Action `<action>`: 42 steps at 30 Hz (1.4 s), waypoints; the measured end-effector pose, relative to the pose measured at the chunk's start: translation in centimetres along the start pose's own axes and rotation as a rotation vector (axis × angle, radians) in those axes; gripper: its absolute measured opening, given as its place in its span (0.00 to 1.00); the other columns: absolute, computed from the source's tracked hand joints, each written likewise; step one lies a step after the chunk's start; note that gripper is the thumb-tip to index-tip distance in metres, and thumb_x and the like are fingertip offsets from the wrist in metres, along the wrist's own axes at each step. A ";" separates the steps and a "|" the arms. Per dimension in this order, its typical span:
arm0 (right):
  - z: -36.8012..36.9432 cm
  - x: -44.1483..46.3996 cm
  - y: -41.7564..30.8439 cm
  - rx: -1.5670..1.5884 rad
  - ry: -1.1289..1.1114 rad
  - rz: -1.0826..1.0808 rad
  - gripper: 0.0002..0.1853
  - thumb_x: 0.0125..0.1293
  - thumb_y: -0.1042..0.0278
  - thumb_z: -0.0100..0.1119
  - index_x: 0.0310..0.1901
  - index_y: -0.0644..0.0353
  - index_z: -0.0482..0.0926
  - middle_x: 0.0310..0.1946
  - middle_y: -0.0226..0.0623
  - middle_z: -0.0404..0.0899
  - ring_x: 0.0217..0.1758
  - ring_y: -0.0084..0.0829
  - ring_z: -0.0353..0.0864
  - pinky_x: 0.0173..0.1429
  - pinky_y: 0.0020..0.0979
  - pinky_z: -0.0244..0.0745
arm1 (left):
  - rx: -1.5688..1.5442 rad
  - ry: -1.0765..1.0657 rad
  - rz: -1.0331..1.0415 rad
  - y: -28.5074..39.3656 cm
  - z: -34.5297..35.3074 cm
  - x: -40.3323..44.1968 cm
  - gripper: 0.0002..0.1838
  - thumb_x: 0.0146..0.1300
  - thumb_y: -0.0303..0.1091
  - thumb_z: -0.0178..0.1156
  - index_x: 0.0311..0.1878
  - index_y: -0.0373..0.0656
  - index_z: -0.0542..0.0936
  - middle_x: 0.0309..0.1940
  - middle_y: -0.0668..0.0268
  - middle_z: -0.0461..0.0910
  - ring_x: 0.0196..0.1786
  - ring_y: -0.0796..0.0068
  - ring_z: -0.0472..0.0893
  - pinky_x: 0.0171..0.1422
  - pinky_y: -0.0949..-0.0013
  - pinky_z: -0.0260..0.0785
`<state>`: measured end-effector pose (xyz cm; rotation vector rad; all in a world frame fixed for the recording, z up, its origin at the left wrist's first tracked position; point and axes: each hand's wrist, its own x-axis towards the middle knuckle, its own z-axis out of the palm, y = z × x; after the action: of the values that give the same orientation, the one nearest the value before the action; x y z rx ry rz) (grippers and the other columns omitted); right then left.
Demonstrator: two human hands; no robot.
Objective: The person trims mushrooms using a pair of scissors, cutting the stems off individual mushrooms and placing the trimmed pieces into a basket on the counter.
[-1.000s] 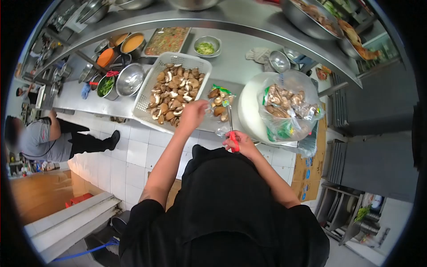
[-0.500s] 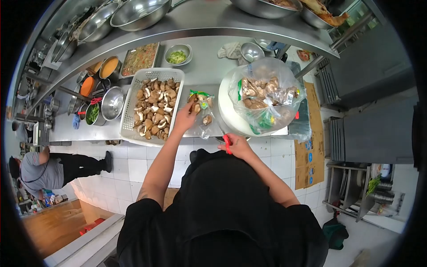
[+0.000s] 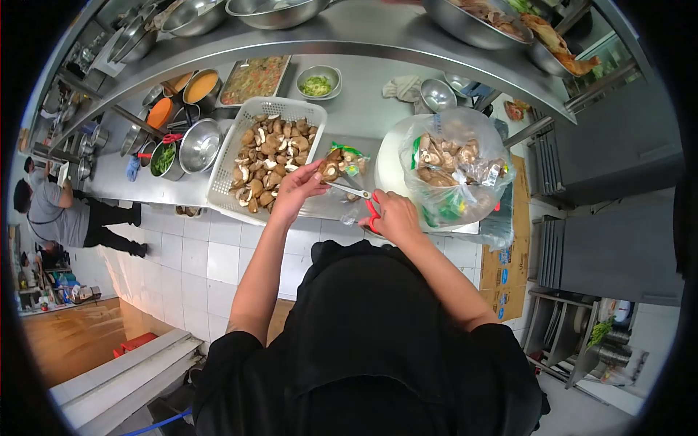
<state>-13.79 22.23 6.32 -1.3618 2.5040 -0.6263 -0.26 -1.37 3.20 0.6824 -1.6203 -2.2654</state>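
Observation:
My left hand (image 3: 297, 192) pinches a brown shiitake mushroom (image 3: 331, 170) in its fingertips, gills facing up. My right hand (image 3: 396, 218) grips red-handled scissors (image 3: 374, 212), whose blades point left and reach the mushroom's underside; whether they touch the stem I cannot tell. Behind the mushroom lies a green-and-clear plastic packet (image 3: 356, 163). Left of it stands a white perforated basket (image 3: 314, 110) heaped with shiitake mushrooms (image 3: 273, 160). To the right, a large clear bag (image 3: 458, 163) of mushrooms rests on a white round block (image 3: 391, 149).
A steel shelf (image 3: 363, 45) with metal bowls crosses above the counter. Pots of orange sauce (image 3: 203, 86), a steel bowl (image 3: 200, 145), a tray of chopped food (image 3: 254, 81) and a bowl of greens (image 3: 317, 86) stand behind. Two people (image 3: 62, 207) are at far left.
My left hand has lifted a mushroom from the packet. The scissors have come up and left to meet it. The view has shifted, and a second person now shows at far left.

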 end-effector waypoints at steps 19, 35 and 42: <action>6.0 1.6 0.4 0.293 -0.568 0.241 0.26 0.55 0.48 0.81 0.39 0.66 0.82 0.32 0.45 0.86 0.30 0.37 0.87 0.34 0.39 0.80 | 0.045 0.190 -0.190 -4.2 -2.5 0.2 0.20 0.74 0.32 0.62 0.61 0.25 0.79 0.44 0.51 0.87 0.41 0.63 0.91 0.43 0.70 0.84; 7.7 3.7 -1.2 0.854 -0.610 0.056 0.33 0.60 0.43 0.78 0.53 0.67 0.83 0.34 0.30 0.82 0.37 0.20 0.77 0.44 0.26 0.75 | 0.068 0.362 0.163 -3.1 -2.4 -3.0 0.14 0.71 0.25 0.63 0.54 0.31 0.74 0.46 0.53 0.84 0.43 0.66 0.88 0.47 0.69 0.84; 7.7 8.2 -8.1 0.697 -0.667 -0.028 0.29 0.55 0.41 0.81 0.24 0.57 0.73 0.22 0.26 0.77 0.27 0.19 0.75 0.35 0.25 0.72 | 0.076 0.561 0.269 -1.2 -6.2 -6.5 0.11 0.72 0.26 0.63 0.51 0.31 0.75 0.43 0.54 0.84 0.41 0.66 0.88 0.45 0.69 0.83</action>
<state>-9.28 9.45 3.33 -1.0849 1.5354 -0.7836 8.58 -2.90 1.82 0.9485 -1.4190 -1.6365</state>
